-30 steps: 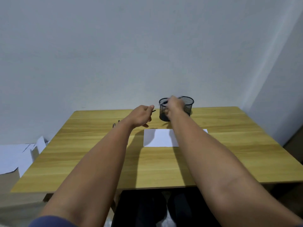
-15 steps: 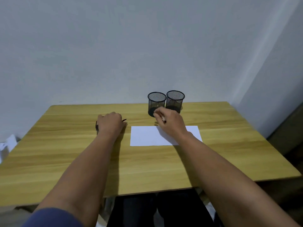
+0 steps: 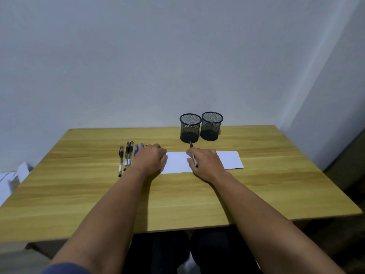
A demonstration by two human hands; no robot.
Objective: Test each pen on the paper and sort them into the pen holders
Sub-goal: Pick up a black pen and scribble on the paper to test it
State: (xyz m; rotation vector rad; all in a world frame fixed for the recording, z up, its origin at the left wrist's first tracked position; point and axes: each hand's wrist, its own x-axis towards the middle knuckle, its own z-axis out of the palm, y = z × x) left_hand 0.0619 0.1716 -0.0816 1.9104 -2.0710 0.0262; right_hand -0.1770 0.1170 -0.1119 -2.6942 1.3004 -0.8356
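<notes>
A white sheet of paper (image 3: 230, 159) lies mid-table. My right hand (image 3: 205, 163) holds a black pen (image 3: 192, 148) over the sheet, its tip near the paper and its back end pointing at the holders. My left hand (image 3: 151, 158) rests flat on the paper's left edge, fingers fairly straight. Several pens lie in a row to the left: black ones (image 3: 126, 156) and blue ones (image 3: 136, 149), some partly hidden under my left hand. Two black mesh pen holders (image 3: 190, 127) (image 3: 211, 125) stand side by side behind the paper; both look empty.
The wooden table (image 3: 177, 198) reaches the wall at the back. Crumpled white papers (image 3: 7, 180) lie on the floor beyond its left edge. My legs show under the front edge.
Both hands drew back from the holders toward me. My right hand came down onto the paper with the pen; my left hand shifted from the pen row to the paper's left edge.
</notes>
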